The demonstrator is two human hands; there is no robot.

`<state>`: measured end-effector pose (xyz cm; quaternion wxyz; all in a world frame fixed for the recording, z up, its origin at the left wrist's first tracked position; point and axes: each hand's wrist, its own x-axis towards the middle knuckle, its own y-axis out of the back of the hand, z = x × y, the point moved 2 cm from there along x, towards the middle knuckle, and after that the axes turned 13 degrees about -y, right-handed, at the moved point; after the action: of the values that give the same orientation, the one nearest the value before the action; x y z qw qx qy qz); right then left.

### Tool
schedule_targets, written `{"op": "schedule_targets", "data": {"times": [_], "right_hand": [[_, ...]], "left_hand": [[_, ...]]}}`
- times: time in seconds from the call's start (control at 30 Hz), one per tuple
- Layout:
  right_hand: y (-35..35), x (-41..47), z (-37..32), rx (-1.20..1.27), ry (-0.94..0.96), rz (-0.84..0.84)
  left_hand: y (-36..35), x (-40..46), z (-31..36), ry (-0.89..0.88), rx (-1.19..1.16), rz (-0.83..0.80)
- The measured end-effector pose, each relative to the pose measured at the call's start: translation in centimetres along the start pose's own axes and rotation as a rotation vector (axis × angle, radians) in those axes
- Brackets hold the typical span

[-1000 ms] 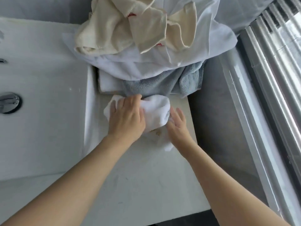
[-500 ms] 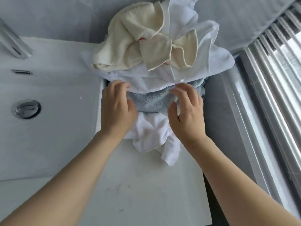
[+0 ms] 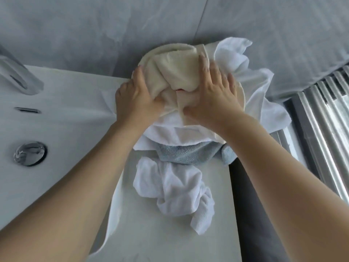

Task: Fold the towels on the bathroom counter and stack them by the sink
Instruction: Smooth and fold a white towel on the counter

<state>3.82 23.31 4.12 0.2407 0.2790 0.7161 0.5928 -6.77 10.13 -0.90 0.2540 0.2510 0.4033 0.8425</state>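
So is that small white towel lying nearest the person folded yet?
Not folded. The small white towel lies crumpled on the white counter, bunched in loose creases with one end trailing, and neither hand touches it.

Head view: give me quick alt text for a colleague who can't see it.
Both hands, the left hand and the right hand, rest on a cream towel topping a heap of white and blue towels. A crumpled white towel lies on the counter, right of the sink.
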Motion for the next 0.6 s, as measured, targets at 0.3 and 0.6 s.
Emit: {"op": "schedule_targets", "data": {"times": [0.3, 0.6], "right_hand": [[0.4, 0.9, -1.0, 0.183, 0.039, 0.251], [3.4, -8.5, -0.9, 0.710, 0.315, 0.194]], "left_hand": [[2.4, -0.8, -0.5, -0.032, -0.702, 0.237], [6.4, -7.6, 1.8, 0.088, -1.090, 0.509]]}}
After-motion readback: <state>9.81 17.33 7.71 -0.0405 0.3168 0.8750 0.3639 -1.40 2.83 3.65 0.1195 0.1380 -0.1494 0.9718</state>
